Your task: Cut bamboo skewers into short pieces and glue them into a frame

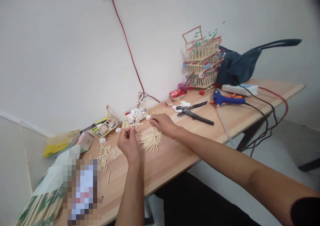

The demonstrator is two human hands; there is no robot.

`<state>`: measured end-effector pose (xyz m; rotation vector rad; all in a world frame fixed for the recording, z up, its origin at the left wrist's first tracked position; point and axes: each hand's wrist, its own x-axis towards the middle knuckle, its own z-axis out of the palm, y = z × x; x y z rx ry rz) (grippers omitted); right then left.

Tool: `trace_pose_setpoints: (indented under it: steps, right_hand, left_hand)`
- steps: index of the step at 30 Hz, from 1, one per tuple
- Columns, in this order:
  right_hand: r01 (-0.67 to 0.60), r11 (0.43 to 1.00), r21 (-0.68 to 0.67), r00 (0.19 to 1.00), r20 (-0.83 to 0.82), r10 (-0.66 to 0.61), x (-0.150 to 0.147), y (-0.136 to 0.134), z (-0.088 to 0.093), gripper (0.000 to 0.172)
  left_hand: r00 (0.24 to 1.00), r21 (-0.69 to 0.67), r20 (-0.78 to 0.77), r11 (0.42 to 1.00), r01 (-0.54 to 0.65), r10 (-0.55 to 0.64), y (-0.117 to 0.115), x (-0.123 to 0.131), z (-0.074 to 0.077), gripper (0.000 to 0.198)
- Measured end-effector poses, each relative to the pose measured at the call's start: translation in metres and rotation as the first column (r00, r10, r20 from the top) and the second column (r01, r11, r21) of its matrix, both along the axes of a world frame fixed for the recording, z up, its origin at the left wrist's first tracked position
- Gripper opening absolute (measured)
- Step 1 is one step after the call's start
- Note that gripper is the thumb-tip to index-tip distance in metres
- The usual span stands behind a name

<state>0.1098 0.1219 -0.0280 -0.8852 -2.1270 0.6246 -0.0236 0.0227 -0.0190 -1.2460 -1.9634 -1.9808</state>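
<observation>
My left hand [128,141] is closed in a pinch on a short wooden stick [139,124], which points out to the right. Just right of it, my right hand [163,124] has its fingers curled together above a pile of cut wooden sticks [151,141]; whatever those fingertips hold, if anything, is too small to make out. Behind my hands stands a small stick-built cart [136,115] loaded with white pieces, with round white caps at its base. A second little cart [106,127] sits to the left. More short sticks [104,156] lie scattered left of my left hand.
Black-handled pliers [192,114], a red paint dish [176,94] and a blue glue gun [227,99] lie to the right. Stacked stick carts [203,60], a dark blue bag [237,65] and a white power strip [240,89] stand behind. Bagged sticks [42,201] lie front left.
</observation>
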Motion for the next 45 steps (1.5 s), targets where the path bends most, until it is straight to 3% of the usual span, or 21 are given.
trace_pose_setpoints:
  steps: [4, 9, 17, 23, 26, 45]
  right_hand:
    - [0.049, 0.999, -0.006, 0.992, 0.113, -0.048, 0.000, 0.004, -0.003, 0.017]
    - [0.010, 1.000, -0.024, 0.964, 0.268, -0.003, -0.004, -0.001, -0.006, 0.014]
    - [-0.035, 0.999, 0.009, 0.942, 0.335, 0.030, -0.005, -0.003, -0.007, 0.012]
    - [0.027, 0.998, 0.059, 0.887, 0.458, -0.051, -0.008, -0.014, -0.006, 0.032]
    - [0.001, 0.997, 0.079, 0.859, 0.510, -0.041, -0.011, -0.022, -0.001, 0.027]
    - [-0.083, 0.996, 0.038, 0.832, 0.553, 0.049, -0.010, -0.032, 0.010, 0.022]
  left_hand:
    - [1.000, -0.012, -0.016, 1.000, 0.000, 0.000, -0.001, -0.001, -0.001, 0.018]
    - [1.000, -0.007, -0.020, 1.000, 0.010, -0.010, -0.001, -0.001, -0.001, 0.018]
    - [1.000, -0.003, -0.026, 1.000, 0.018, -0.018, -0.002, -0.001, -0.001, 0.017]
    - [1.000, -0.008, -0.022, 1.000, 0.011, -0.011, -0.002, 0.001, 0.001, 0.016]
    - [1.000, -0.013, -0.013, 1.000, 0.010, -0.011, -0.001, 0.001, 0.000, 0.016]
    - [0.999, -0.010, -0.031, 1.000, 0.010, -0.010, -0.001, 0.000, 0.000, 0.017]
